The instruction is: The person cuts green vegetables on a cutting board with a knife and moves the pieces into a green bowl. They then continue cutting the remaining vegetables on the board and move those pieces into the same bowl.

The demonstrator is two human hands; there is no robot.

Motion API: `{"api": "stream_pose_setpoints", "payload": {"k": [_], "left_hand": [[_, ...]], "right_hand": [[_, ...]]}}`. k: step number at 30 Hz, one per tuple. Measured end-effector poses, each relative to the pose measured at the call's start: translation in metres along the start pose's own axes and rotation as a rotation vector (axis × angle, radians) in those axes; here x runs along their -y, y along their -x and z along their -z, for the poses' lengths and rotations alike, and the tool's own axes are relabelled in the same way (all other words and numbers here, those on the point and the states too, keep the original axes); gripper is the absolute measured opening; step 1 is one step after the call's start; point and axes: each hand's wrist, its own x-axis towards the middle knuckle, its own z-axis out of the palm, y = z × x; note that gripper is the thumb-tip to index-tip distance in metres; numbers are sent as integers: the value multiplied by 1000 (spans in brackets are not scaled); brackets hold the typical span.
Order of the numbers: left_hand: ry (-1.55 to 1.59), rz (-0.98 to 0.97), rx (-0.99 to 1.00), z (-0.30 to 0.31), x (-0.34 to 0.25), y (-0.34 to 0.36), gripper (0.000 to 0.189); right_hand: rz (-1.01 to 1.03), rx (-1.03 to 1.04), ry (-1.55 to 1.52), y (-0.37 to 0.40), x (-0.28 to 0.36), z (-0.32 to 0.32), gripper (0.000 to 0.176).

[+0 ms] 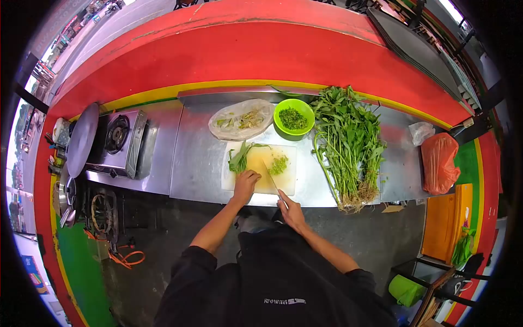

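My left hand (246, 184) is closed around the stem end of some leafy greens (239, 158), which lie on the left side of a white cutting board (291, 188). In my right hand (290, 210) is a knife (271, 175), its blade slanting up and left over the board. Chopped green pieces (278, 165) lie in a small pile to the right of the blade. Behind the board stands a bright green bowl (279, 128) with finely chopped greens (293, 118) inside. Left of the bowl is a clear plastic bag (218, 129) with pale trimmings on it.
A large bunch of leafy greens with roots (348, 141) lies right of the board. An orange-red plastic bag (439, 163) sits at the counter's right end. On the left are a gas stove (117, 136) and a round metal lid (83, 140). A red wall (245, 57) borders the back.
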Motion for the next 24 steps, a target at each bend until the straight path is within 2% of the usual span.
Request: {"api": "stream_pose_setpoints", "payload": {"k": [7,11,13,15,17,19,21,24], "left_hand": [[-32,-15,-4,2,-7,-6,12],[-36,-27,12,2,-3,-6,12],[-39,-32,20,0,0,-6,12],[-31,-46,-8,0,0,-6,12],[-35,-73,-36,1,-2,-7,10],[-37,-74,-27,3,-3,-6,10],[-68,-70,35,6,-3,-6,13],[-47,-74,23,8,-4,-5,12]], "right_hand": [[20,75,-107,11,6,9,47],[-74,153,-55,11,0,4,47],[119,37,-46,11,-6,-3,47],[74,53,-75,11,-12,-7,46],[119,26,-17,9,-17,-10,46],[98,45,-45,6,-12,-7,46],[-26,134,24,3,-5,-4,47],[-98,193,50,-6,8,-3,47]]}}
